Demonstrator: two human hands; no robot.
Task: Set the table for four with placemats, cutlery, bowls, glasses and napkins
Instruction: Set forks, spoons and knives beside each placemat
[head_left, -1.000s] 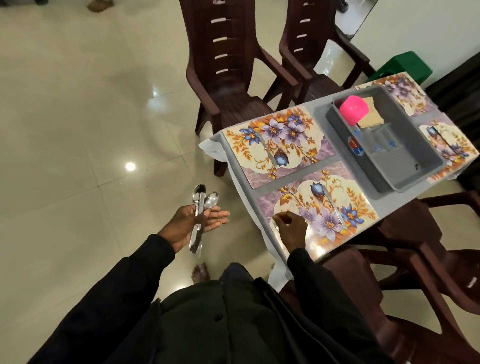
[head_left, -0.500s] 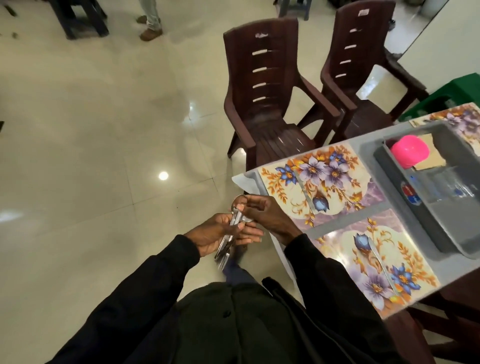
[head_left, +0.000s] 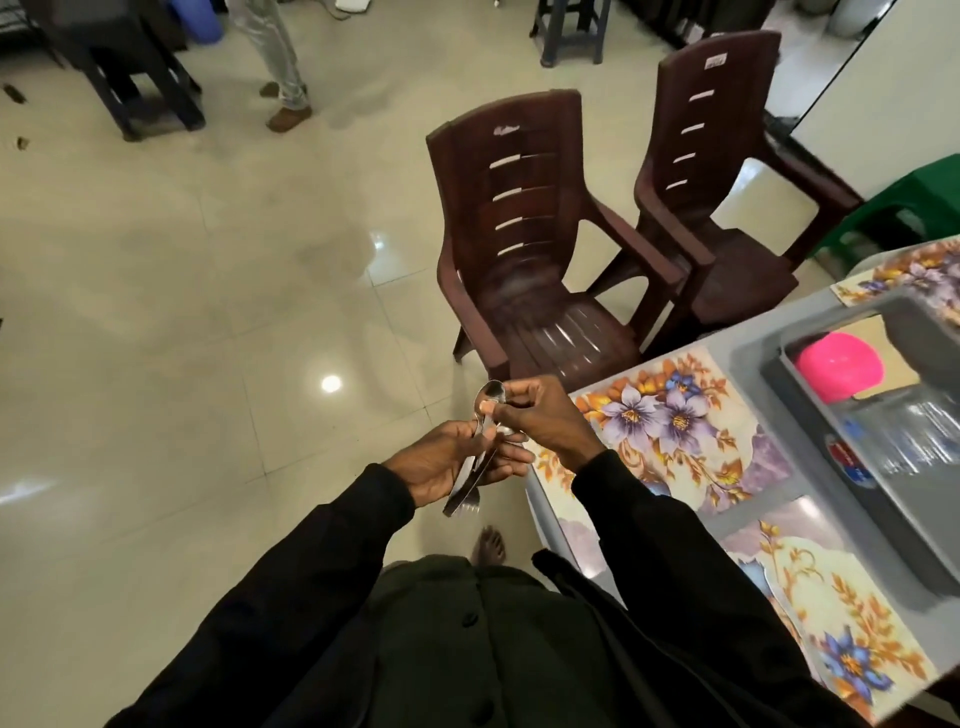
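Note:
My left hand (head_left: 447, 460) holds a bundle of steel cutlery (head_left: 467, 486) off the table's left edge, fork tines pointing down. My right hand (head_left: 540, 415) pinches the bowl end of a spoon (head_left: 492, 392) at the top of that bundle. Floral placemats lie on the grey table: one (head_left: 670, 431) just right of my hands, another (head_left: 831, 613) nearer me, a third (head_left: 914, 270) at the far side. A grey tub (head_left: 883, 499) holds a pink bowl (head_left: 839, 369), clear glasses (head_left: 904, 436) and a tan napkin (head_left: 883, 338).
Two dark brown plastic chairs (head_left: 524, 244) (head_left: 727, 171) stand at the table's far side. A green stool (head_left: 909, 208) is at the right. Another person's legs (head_left: 275, 67) and dark furniture (head_left: 119, 67) are across the tiled floor.
My right hand left the near placemat and came over to the cutlery in my left hand, taking hold of a spoon. The view swung left and up.

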